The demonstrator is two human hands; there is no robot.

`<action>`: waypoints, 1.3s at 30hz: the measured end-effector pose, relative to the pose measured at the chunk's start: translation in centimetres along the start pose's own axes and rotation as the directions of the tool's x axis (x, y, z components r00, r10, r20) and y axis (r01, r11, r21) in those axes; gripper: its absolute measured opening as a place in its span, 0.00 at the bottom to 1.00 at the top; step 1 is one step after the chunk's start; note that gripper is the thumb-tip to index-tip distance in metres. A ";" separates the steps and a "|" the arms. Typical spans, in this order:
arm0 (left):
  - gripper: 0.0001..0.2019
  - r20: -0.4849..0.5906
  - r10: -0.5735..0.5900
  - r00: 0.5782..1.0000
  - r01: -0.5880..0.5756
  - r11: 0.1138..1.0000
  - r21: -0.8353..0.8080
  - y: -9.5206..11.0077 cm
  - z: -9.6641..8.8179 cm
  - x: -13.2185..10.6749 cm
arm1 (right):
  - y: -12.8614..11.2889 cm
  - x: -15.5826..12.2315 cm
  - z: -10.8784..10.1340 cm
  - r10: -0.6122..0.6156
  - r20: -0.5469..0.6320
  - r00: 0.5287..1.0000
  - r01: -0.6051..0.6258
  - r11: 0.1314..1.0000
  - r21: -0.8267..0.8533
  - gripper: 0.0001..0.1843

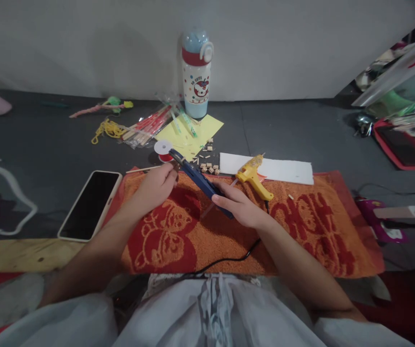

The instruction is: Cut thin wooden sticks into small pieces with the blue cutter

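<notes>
My right hand is closed around the handles of blue pliers, whose jaws point up and left. My left hand is pinched near the jaws, holding a thin wooden stick that runs left from the tool's tip. Both hands hover over an orange and red towel. A yellow glue gun lies on the towel just right of my right hand, its black cord trailing toward me. Small cut wooden pieces are scattered beyond the pliers.
A phone lies face up left of the towel. Behind stand a cartoon water bottle, yellow paper, a bag of sticks, a red spool and a white strip. Cables and a red case sit at right.
</notes>
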State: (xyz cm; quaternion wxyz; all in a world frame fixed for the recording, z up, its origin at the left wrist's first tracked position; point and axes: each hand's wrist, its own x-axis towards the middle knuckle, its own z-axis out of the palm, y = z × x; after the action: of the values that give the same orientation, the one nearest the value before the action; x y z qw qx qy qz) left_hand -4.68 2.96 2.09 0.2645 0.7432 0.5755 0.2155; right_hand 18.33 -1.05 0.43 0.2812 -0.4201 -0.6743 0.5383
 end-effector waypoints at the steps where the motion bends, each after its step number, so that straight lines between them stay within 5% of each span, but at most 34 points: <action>1: 0.13 -0.003 0.002 1.000 -0.002 0.999 0.035 0.0 0.0 0.0 | 0.0 0.0 0.1 -0.003 -0.008 1.000 0.003 1.000 0.006 0.23; 6: 0.13 -0.129 0.082 0.988 -0.046 0.965 0.259 0.4 0.0 0.1 | 0.0 0.1 0.7 0.003 -0.052 0.999 -0.001 0.999 0.055 0.28; 10: 0.12 -0.347 0.355 0.868 -0.210 0.896 0.391 0.4 0.2 -0.5 | 0.2 0.2 1.0 0.011 -0.140 0.990 0.003 0.995 0.103 0.29; 15: 0.08 -0.230 0.523 0.821 -0.442 0.837 0.323 0.3 0.8 -1.1 | 0.3 0.4 1.2 0.020 -0.176 0.984 0.020 0.974 0.225 0.30; 17: 0.09 -0.158 0.482 0.862 -0.437 0.864 0.250 0.7 1.1 -1.1 | 0.3 0.5 1.3 0.018 -0.168 0.986 0.031 0.958 0.285 0.30; 22: 0.16 -0.013 0.194 0.981 -0.192 0.978 0.082 2.2 2.1 -0.5 | 0.5 0.7 1.7 0.001 -0.154 0.988 0.053 0.935 0.351 0.32; 31: 0.20 0.079 0.149 0.986 -0.097 0.884 -0.457 3.6 4.8 -0.6 | 0.9 0.9 1.8 -0.085 -0.179 0.980 0.128 0.960 0.249 0.35; 39: 0.23 0.062 -0.016 0.998 0.058 0.641 -0.766 4.2 7.0 -0.5 | 1.0 0.9 1.9 -0.101 -0.179 0.979 0.131 0.978 0.162 0.36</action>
State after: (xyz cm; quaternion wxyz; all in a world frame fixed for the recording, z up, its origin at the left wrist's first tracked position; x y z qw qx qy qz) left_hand 2.67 0.66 -0.55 0.5727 0.5546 0.4383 0.4151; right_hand 16.63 -1.11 -1.13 0.4040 -0.3982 -0.6220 0.5397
